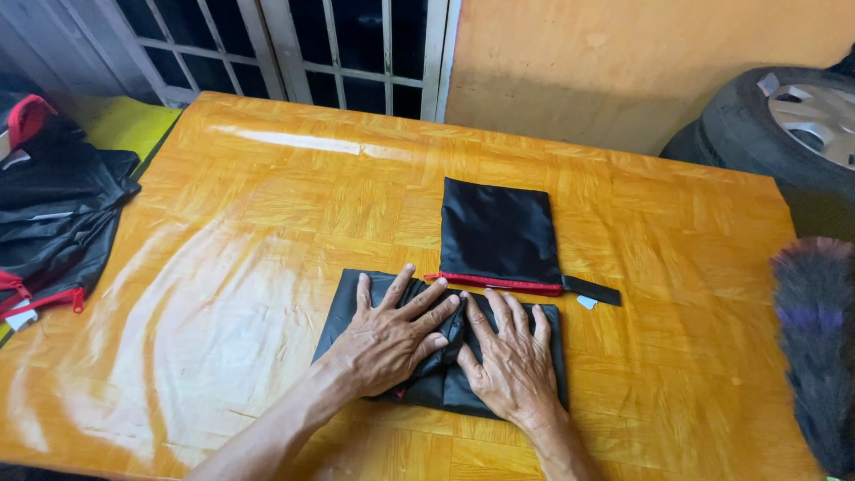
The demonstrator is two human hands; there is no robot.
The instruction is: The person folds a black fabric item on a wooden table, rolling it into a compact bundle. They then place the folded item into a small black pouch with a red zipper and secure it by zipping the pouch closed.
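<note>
A folded black cloth (352, 307) lies on the glossy wooden table (232, 267) near its front edge. My left hand (392, 334) presses flat on the cloth's left half, fingers spread. Beside it, my right hand (512, 361) lies flat on the right half, its fingertips touching those of the left. Just behind the cloth sits a black pouch (497, 232) with a red-trimmed opening and a short black strap (592, 290) at its right corner.
A pile of black and red fabric (53, 209) sits off the table's left side. Car tyres (784, 125) lean by the orange wall at the right. A dark feather duster (815, 338) lies at the right edge. Barred windows stand behind.
</note>
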